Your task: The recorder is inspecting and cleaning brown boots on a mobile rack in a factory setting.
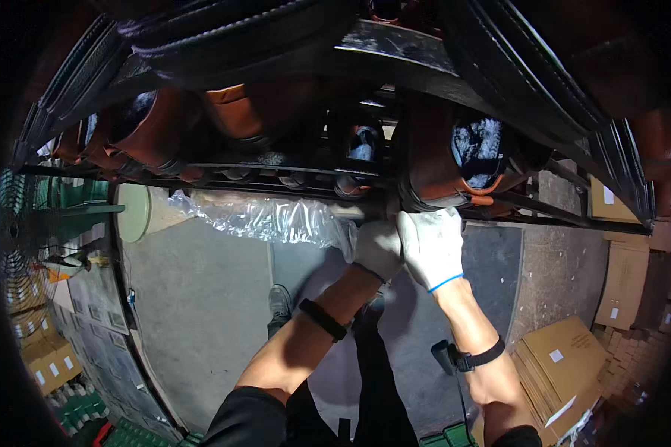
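A clear plastic bag (pixel 265 218) trails leftward from the grip, slack and crinkled, so its mouth end stays at the hands. The gloved left hand (pixel 375 248) closes around that bag end. Touching it, the gloved right hand (pixel 431 247) presses up under a brown fur-lined boot (pixel 455 160) hanging on the dark rack (pixel 291 170), fingers curled, steadying it.

Grey concrete floor (pixel 201 298) lying at six o'clock; flattened cardboard boxes (pixel 563 365) stacking at four o'clock; green fan (pixel 22 246) standing at nine o'clock; dark metal rack (pixel 365 45) spanning twelve o'clock.
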Demonstrator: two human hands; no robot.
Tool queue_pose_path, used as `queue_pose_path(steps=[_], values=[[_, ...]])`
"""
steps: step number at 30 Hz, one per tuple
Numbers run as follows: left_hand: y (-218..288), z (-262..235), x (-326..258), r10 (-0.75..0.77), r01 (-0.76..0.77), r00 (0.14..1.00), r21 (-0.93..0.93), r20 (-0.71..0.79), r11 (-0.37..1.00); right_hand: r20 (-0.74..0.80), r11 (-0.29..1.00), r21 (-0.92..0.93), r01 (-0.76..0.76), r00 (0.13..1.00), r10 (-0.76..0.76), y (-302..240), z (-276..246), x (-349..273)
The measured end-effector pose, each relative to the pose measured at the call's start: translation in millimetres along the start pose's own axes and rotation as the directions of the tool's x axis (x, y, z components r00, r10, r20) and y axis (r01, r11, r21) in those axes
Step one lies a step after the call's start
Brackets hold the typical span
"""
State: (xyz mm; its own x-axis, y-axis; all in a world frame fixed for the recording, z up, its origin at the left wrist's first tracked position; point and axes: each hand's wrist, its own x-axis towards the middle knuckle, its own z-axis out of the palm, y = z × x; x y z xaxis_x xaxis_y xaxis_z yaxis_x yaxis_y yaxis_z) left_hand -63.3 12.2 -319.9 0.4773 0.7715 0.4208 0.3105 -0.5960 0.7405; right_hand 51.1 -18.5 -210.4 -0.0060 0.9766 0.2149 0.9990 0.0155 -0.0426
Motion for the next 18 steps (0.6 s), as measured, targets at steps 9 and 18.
queue_pose_path(steps=[9, 18], values=[[-3, -2, 49, 0.024, -0.116, 0.972, 0.391, 0.233, 0.913, 0.167, 0.726, 0.585, -0.361, 0.930, 0.327, 28, 10, 4], [26, -59, -7, -0.044, 0.143, 0.703, -0.081, 0.710, 0.986, 0.211, 0.668, 0.631, -0.394, 0.916, 0.342, 51, -66, -82]])
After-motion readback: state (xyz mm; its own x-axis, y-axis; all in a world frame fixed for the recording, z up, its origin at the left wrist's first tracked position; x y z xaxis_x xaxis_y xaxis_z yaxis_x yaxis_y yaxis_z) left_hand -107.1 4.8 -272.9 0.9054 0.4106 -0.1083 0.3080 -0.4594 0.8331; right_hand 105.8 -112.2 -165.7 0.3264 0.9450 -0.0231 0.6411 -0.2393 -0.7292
